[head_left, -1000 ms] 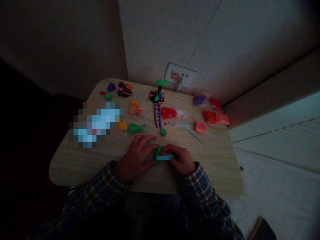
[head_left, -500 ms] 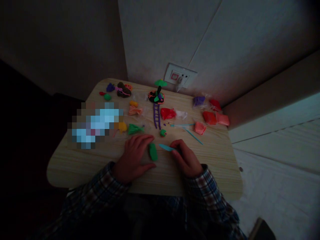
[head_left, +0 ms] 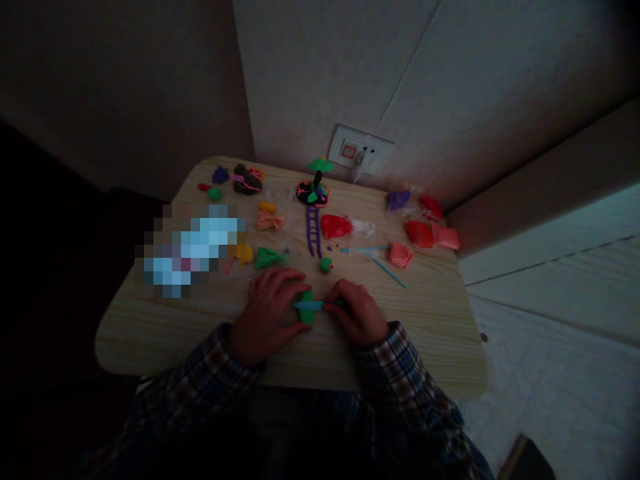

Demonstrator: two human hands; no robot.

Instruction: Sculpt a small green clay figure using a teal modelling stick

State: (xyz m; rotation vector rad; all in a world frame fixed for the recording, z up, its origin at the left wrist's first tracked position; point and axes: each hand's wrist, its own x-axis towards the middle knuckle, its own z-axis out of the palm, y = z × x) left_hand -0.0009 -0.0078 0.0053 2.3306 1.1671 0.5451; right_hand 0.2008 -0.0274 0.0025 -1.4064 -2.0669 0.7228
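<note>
A flattened block of green modelling clay lies on the table near its front edge. My left hand steadies it, with the forefinger at its far end and the thumb at its near end. Pinched in my right hand is a light blue plastic clay knife. Its blade lies crosswise over the middle of the green clay; whether it has cut in, I cannot tell. Just beyond the hands sits a small green clay ball with a reddish spot.
On the wooden table, a purple clay ladder leads to a black clay piece under a green umbrella. Bagged clay, such as the red lump, lies around. Thin blue tools rest right of centre. A wall socket is behind.
My right hand has moved left, bringing the knife from beside the green clay to across it. The fingers of my left hand have closed in on the clay's two ends.
</note>
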